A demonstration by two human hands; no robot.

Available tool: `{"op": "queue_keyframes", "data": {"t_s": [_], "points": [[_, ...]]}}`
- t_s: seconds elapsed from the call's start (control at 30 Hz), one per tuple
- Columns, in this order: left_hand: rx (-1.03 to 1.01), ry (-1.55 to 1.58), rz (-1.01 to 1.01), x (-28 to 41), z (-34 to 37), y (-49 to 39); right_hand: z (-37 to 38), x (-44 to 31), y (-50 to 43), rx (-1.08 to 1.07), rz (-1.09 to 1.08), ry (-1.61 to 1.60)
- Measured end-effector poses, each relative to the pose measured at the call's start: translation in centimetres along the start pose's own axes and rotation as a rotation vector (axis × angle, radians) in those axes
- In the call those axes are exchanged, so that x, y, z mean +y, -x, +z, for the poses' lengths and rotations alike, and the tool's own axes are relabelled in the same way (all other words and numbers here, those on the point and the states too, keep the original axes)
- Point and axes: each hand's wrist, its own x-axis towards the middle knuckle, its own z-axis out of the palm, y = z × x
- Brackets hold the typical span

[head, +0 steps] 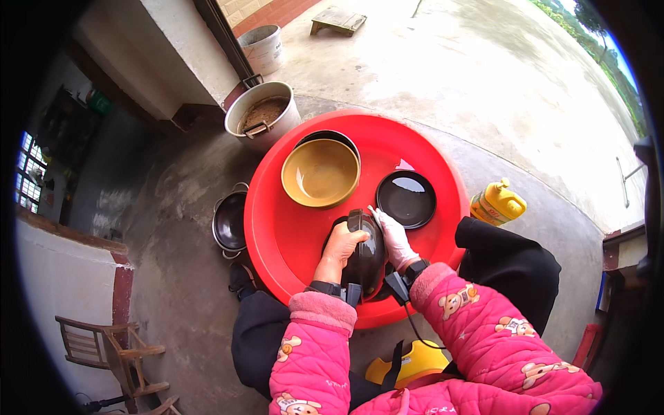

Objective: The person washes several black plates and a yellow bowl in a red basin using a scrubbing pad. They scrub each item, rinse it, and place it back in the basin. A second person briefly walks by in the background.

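Observation:
A dark, glossy round vessel (pixel 365 259) stands tilted on its edge over the near side of a large red plastic basin (pixel 280 249). My bare left hand (pixel 342 244) grips it from the left, thumb across the dark surface. My right hand (pixel 393 239), in a white glove, lies along the vessel's right side with its fingers extended; whether it grips is not visible. Beyond my hands, a yellow-brown bowl (pixel 321 174) rests on a darker bowl (pixel 332 136), mostly hidden beneath it. A shallow black dish (pixel 406 199) lies to the right inside the basin.
Left of the basin sits a dark two-handled pot (pixel 231 220). Behind it are a large metal pot (pixel 264 114) with brown contents and a white bucket (pixel 262 49). A yellow jug (pixel 498 202) stands at right. A wooden chair (pixel 111 353) is at lower left.

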Motion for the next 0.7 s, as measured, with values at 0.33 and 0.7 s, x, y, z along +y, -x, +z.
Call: {"op": "queue_keyframes", "data": {"t_s": [0.33, 0.7], "points": [[0.202, 0.098, 0.201, -3.3, 3.8, 6.8, 1.0, -4.6, 5.6, -0.064, -0.025, -0.030], [0.253, 0.343, 0.225, -7.9, 2.4, 9.7, 3.0, -3.9, 14.0, -0.289, -0.721, 1.089]]}}
